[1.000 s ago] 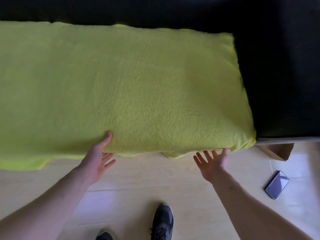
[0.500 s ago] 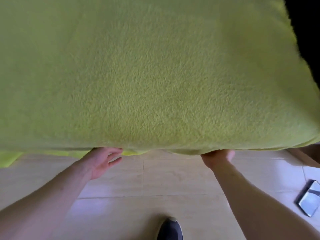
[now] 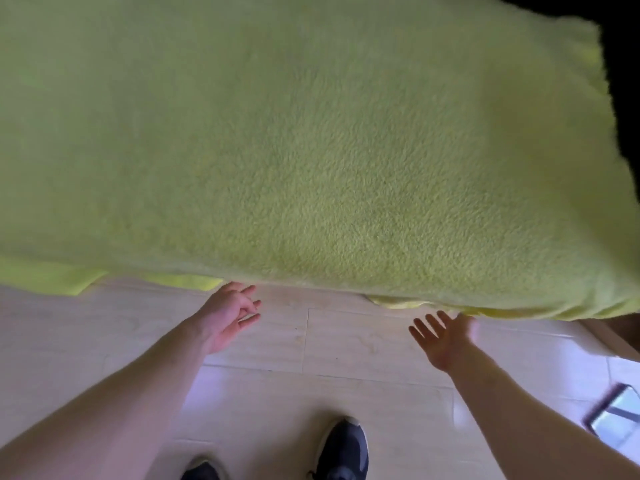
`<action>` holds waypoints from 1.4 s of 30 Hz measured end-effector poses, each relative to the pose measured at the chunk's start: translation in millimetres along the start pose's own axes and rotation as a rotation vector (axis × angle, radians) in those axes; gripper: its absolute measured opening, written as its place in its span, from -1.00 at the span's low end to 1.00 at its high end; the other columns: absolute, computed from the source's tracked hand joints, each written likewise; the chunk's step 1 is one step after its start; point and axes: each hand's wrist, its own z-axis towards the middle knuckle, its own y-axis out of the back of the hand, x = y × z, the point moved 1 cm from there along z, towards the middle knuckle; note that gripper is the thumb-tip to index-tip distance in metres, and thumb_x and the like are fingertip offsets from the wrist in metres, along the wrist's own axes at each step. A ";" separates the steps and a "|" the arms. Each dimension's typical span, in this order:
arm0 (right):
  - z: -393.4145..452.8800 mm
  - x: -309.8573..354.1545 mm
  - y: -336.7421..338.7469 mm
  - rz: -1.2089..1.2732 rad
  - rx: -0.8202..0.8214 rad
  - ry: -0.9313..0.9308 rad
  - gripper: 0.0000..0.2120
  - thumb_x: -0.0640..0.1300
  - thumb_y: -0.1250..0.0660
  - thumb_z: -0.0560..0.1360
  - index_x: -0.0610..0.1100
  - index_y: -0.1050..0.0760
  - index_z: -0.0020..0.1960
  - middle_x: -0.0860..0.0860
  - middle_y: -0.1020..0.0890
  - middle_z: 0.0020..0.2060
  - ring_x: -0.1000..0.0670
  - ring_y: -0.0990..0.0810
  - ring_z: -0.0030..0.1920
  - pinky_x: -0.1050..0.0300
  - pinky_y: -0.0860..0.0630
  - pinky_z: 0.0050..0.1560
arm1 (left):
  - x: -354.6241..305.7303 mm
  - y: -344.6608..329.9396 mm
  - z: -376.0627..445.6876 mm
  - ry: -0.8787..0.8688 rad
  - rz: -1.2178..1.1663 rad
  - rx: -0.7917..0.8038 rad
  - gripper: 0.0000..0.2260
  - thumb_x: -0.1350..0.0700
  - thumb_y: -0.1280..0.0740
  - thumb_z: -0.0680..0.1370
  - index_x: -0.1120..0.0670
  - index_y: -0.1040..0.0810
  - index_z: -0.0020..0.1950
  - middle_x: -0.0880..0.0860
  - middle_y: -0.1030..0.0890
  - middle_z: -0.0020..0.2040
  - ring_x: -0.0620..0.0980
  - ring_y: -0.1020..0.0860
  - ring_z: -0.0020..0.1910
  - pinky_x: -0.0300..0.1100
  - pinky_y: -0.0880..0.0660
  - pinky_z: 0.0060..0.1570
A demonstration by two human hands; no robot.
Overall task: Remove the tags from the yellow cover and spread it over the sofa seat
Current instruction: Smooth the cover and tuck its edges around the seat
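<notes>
Both hands (image 3: 228, 317) (image 3: 443, 341) hang open, seemingly just below the yellow cover (image 3: 311, 150).

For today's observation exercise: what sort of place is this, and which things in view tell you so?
Probably a living room at home. A fleecy yellow cover lies spread over a dark sofa, the floor is pale tile, and a phone lies on it.
</notes>
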 end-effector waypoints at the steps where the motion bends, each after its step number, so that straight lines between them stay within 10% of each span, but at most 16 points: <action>1: -15.1 -8.6 -4.8 -0.125 0.010 0.006 -0.51 0.02 0.06 0.70 -0.13 -0.27 0.55 -0.12 -0.39 0.49 -0.25 -0.50 0.34 -0.21 -0.48 0.26 | 0.0 9.6 -12.7 0.011 0.037 -0.020 -0.36 0.53 -0.10 0.53 0.12 -0.22 0.57 0.08 -0.43 0.47 0.14 -0.49 0.34 0.10 -0.45 0.34; 5: -119.3 -44.2 -66.4 -0.598 0.181 0.072 -0.63 -0.13 -0.04 0.71 -0.15 -0.37 0.47 -0.08 -0.52 0.35 -0.19 -0.60 0.19 -0.04 -0.60 -0.07 | -22.7 71.5 -91.8 0.028 -0.040 -0.107 -0.36 0.48 -0.15 0.53 0.11 -0.25 0.58 0.08 -0.49 0.44 0.11 -0.52 0.31 0.07 -0.50 0.26; 12: -277.7 -122.2 -208.4 -1.249 0.552 0.182 -0.87 -0.05 -0.38 0.52 -0.08 -0.57 0.02 -0.04 -0.67 0.10 -0.10 -0.70 0.03 -0.11 -0.63 0.04 | -80.1 184.1 -154.4 -0.050 -0.278 -0.228 -0.48 0.43 -0.19 0.53 0.11 -0.40 0.47 0.06 -0.54 0.35 0.10 -0.56 0.28 0.01 -0.57 0.06; 18: -368.2 -213.7 -333.0 -1.551 0.848 0.832 -0.85 -0.06 -0.34 0.53 0.12 -0.57 0.08 0.23 -0.64 0.04 0.17 -0.64 -0.12 0.38 -0.50 -0.24 | -114.4 278.3 -146.9 -0.095 -0.488 -0.350 -0.63 0.30 -0.21 0.62 0.10 -0.46 0.41 0.07 -0.58 0.24 0.11 -0.58 0.24 0.03 -0.58 0.07; 23: -405.4 -285.7 -423.5 -1.540 1.037 1.183 -0.69 -0.15 -0.33 0.54 0.12 -0.53 0.24 0.26 -0.56 0.17 0.23 -0.55 0.10 0.22 -0.50 0.10 | -132.7 347.5 -119.7 -0.097 -0.594 -0.342 -0.73 0.23 -0.21 0.64 0.10 -0.51 0.33 0.07 -0.55 0.30 0.10 -0.59 0.22 0.03 -0.61 0.03; 33: -421.6 -375.1 -588.4 -1.631 0.975 1.933 -0.71 -0.08 -0.35 0.47 0.01 -0.57 0.19 0.05 -0.54 0.13 -0.10 -0.48 0.16 -0.04 -0.37 0.19 | -202.1 473.1 -52.0 -0.143 -0.764 -0.344 -0.77 0.04 -0.20 0.66 0.03 -0.46 0.30 0.07 -0.53 0.33 0.14 -0.59 0.20 0.16 -0.57 0.22; 42: -410.6 -417.9 -625.7 -1.561 0.788 2.031 -0.65 0.05 -0.30 0.40 0.03 -0.52 0.17 -0.01 -0.49 0.12 -0.13 -0.42 0.07 -0.07 -0.37 0.09 | -243.4 565.6 8.6 -0.111 -0.795 -0.321 -0.48 -0.21 -0.10 0.66 -0.01 -0.35 0.55 0.08 -0.45 0.45 0.20 -0.49 0.31 0.17 -0.47 0.29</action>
